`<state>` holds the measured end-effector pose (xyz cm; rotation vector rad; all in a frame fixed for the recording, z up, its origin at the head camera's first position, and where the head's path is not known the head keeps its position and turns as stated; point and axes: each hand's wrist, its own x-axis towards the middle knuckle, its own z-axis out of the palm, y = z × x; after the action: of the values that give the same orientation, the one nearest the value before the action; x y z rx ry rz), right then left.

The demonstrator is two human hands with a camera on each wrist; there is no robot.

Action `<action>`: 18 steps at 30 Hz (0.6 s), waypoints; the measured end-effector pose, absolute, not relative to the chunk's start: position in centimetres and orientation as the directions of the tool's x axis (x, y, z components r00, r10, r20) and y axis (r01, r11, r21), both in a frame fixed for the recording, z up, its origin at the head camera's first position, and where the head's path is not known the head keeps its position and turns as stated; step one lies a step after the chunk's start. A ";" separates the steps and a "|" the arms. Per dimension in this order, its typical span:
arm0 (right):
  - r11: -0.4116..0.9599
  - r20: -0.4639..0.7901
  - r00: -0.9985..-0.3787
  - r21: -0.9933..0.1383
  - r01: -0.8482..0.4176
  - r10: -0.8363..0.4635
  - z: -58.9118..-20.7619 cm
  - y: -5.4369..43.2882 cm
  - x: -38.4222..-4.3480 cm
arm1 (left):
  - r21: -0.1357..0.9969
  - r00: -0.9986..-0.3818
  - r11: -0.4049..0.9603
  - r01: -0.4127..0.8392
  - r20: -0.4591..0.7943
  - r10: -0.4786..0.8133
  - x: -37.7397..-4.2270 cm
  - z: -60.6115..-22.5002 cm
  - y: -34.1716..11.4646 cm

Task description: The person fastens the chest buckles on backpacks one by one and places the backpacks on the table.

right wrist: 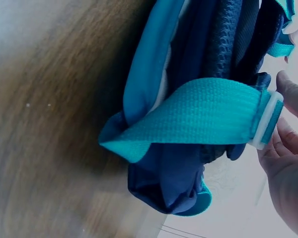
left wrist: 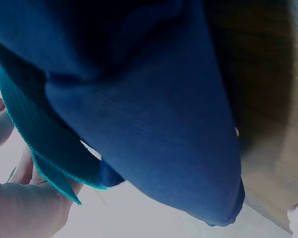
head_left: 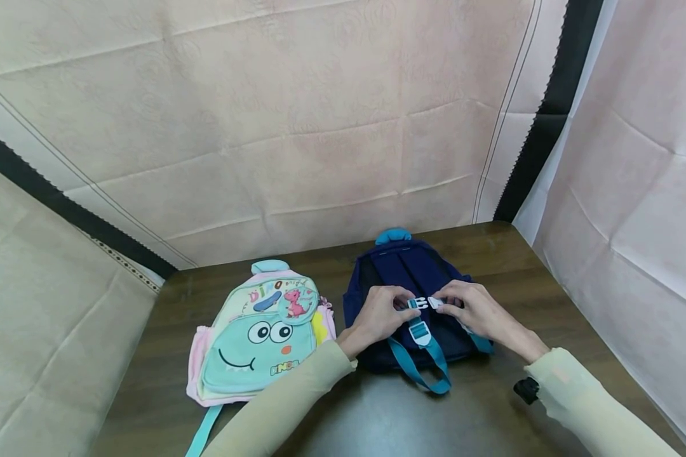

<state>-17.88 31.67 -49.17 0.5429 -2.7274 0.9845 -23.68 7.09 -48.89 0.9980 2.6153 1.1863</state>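
A navy backpack with teal straps lies on the table, its blue top handle facing away. Over its middle, my left hand pinches the white pronged half of a buckle on a teal strap. The white socket half is pinched by my right hand, just right of the prongs with a small gap between. In the right wrist view, a wide teal strap runs from the bag's side to a white buckle piece at the fingers. Teal webbing crosses before my left hand in the left wrist view.
Left of the navy bag lies a pink and mint backpack with a cartoon face, beside my left forearm. Its teal strap trails toward the near edge. Pale cloth walls stand behind and beside the brown wooden table.
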 end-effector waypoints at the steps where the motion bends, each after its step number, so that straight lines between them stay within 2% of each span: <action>1: 0.714 0.295 -0.916 -0.577 -0.397 -0.271 -49.1 31.6 -17.9 | 0.701 -0.780 0.482 0.525 0.170 0.602 -23.7 -48.9 7.1; 18: 0.740 0.250 -0.928 -0.561 -0.371 -0.275 -48.0 31.2 -18.0 | 0.696 -0.765 0.462 0.550 0.199 0.612 -23.5 -48.6 7.5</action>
<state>-18.03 31.25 -48.04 0.5210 -2.7887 0.9465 -23.51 7.51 -48.56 1.0429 2.6177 1.2008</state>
